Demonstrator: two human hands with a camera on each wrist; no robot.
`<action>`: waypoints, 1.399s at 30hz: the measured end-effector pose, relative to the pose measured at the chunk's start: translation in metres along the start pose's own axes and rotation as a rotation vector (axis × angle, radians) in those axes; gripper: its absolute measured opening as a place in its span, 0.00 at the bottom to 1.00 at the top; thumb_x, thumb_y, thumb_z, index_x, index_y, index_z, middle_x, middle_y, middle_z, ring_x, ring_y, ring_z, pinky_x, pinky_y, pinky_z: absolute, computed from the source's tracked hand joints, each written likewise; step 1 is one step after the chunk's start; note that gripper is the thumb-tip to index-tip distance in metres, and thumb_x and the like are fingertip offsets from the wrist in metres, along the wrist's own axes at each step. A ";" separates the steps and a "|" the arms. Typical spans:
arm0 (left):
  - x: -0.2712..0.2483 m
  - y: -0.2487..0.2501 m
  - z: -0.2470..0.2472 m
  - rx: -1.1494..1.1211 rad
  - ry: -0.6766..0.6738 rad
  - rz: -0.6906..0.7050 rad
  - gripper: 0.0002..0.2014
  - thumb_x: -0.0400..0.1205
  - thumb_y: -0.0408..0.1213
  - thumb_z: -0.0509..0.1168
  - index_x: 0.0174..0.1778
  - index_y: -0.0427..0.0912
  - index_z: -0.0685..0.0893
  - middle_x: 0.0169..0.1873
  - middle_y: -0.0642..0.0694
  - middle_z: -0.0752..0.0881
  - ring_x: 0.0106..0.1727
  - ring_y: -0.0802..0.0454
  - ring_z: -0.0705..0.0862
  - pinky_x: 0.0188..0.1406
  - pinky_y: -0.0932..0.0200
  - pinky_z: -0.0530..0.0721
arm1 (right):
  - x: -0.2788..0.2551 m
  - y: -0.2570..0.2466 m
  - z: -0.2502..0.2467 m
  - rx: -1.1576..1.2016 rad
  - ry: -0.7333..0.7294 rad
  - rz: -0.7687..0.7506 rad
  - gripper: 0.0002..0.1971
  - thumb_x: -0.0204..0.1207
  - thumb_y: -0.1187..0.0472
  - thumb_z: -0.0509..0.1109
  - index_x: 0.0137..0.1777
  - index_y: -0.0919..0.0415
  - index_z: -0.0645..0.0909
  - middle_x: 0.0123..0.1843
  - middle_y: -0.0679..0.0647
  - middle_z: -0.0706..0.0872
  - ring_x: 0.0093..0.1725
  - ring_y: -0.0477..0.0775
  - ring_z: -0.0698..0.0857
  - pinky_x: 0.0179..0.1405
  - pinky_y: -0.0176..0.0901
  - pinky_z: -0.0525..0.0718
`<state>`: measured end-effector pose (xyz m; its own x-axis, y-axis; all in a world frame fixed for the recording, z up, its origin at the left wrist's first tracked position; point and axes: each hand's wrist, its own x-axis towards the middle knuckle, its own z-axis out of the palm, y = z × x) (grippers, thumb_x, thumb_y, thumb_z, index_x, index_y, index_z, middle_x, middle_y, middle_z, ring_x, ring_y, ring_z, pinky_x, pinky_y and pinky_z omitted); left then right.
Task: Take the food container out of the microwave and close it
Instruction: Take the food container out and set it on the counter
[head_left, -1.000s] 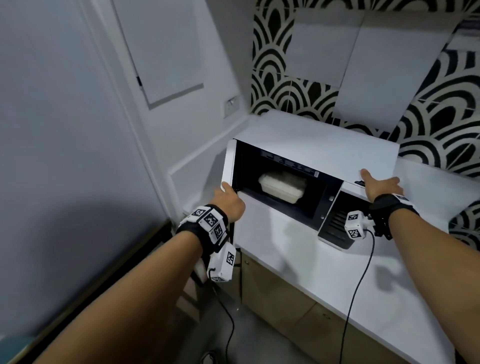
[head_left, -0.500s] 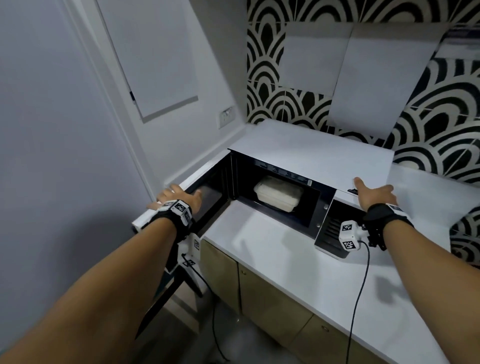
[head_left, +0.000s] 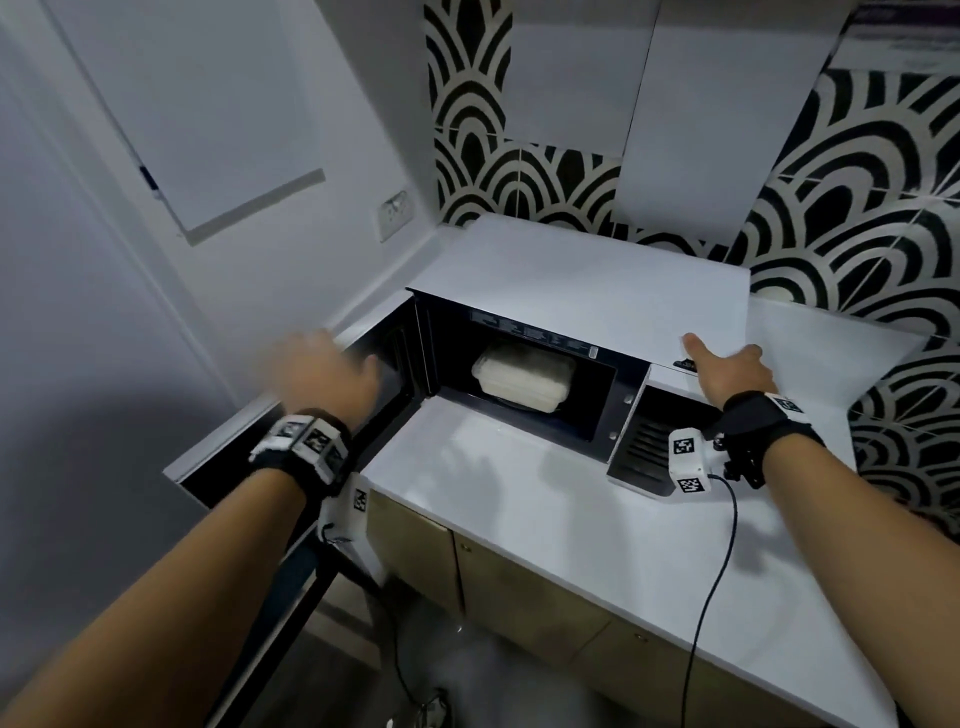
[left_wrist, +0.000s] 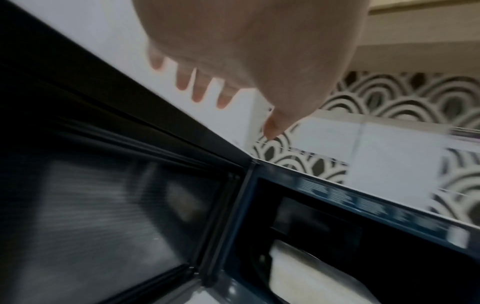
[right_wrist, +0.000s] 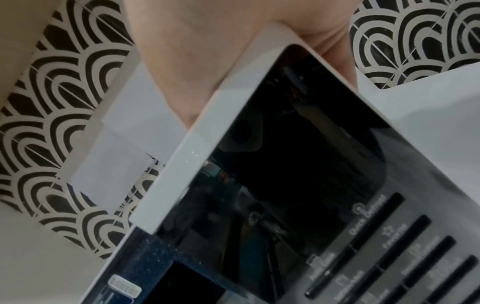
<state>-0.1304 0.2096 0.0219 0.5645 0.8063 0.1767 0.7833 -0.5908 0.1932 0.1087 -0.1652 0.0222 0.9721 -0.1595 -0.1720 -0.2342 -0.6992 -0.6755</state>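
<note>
**Door wide, container inside**

While the microwave (head_left: 582, 291) stands on the white counter (head_left: 597, 530) with its door (head_left: 291, 426) swung fully out toward nine o'clock, we see the pale food container (head_left: 522, 382) sitting inside the dark cavity, lid on, near the middle of the floor. From the left wrist view its corner shows at about five o'clock, behind the door frame.

Our left hand (head_left: 324, 374) hovers above the top edge of the door, blurred, fingers (left_wrist: 200, 90) spread loosely and straight, holding nothing; we cannot tell whether it touches the door.

Our right hand (head_left: 730, 371) lies flat on the top of the microwave at its front right corner, at three o'clock from the container, fingers extended, palm pressing down just above the control panel (right_wrist: 324, 185). The thumb points toward the cavity.

A black cable (head_left: 711, 582) runs from the right wrist down across the counter. Black-and-white scalloped tiles (head_left: 857, 171) cover the wall at twelve o'clock.
</note>
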 end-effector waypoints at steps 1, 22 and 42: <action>-0.002 0.014 0.003 -0.074 0.072 0.121 0.31 0.78 0.58 0.61 0.69 0.36 0.78 0.70 0.30 0.77 0.71 0.31 0.74 0.71 0.34 0.69 | -0.001 -0.002 0.000 0.008 -0.008 0.000 0.48 0.72 0.29 0.64 0.78 0.67 0.61 0.74 0.70 0.75 0.71 0.73 0.76 0.64 0.60 0.76; 0.088 0.136 0.172 -0.765 -0.903 0.075 0.36 0.79 0.62 0.63 0.73 0.35 0.78 0.61 0.33 0.87 0.59 0.34 0.87 0.68 0.42 0.82 | -0.060 -0.044 0.183 -0.369 -0.350 -0.106 0.41 0.80 0.32 0.54 0.82 0.63 0.61 0.72 0.67 0.80 0.69 0.71 0.81 0.65 0.57 0.80; 0.061 0.113 0.179 -0.868 -0.848 0.320 0.18 0.90 0.47 0.55 0.57 0.33 0.79 0.46 0.42 0.86 0.48 0.41 0.85 0.58 0.45 0.82 | -0.043 -0.020 0.188 0.552 -0.307 0.332 0.23 0.80 0.43 0.68 0.63 0.61 0.71 0.58 0.53 0.73 0.58 0.56 0.79 0.55 0.62 0.88</action>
<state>0.0393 0.1977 -0.1186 0.9392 0.1983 -0.2804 0.3331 -0.3277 0.8841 0.0693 -0.0132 -0.0913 0.8199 -0.0427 -0.5709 -0.5685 -0.1793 -0.8029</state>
